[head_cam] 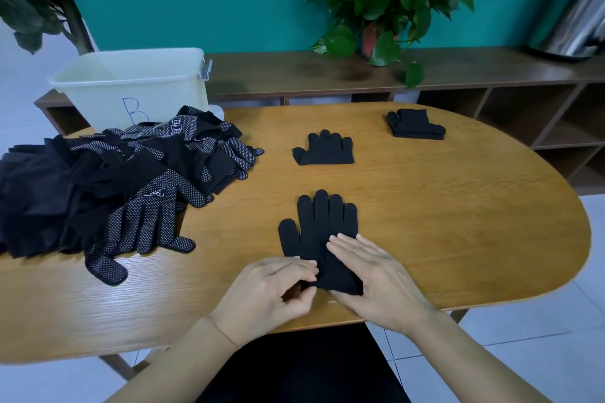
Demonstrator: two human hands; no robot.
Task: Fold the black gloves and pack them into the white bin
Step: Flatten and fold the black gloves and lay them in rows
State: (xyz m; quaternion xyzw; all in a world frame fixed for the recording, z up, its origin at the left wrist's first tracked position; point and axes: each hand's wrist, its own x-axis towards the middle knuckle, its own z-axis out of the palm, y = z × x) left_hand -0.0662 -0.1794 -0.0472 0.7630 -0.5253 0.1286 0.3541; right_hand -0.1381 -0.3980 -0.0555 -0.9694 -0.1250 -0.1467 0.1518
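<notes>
Beside the white bin (131, 88), the glove heap (108, 180) is waiting unfolded; right of it, left hand (273, 291) is pinching the flat glove's (319, 235) cuff, right hand (370, 275) pressing flat, grip released; folded pair (415, 124) is sitting unpacked.

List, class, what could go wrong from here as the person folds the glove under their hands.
1. The left hand pinches the cuff of the near glove at the table edge; it might slide off.
2. The glove pile overhangs the left edge and could spill.
3. The white bin sits behind that pile; reaching over might snag gloves.
</notes>
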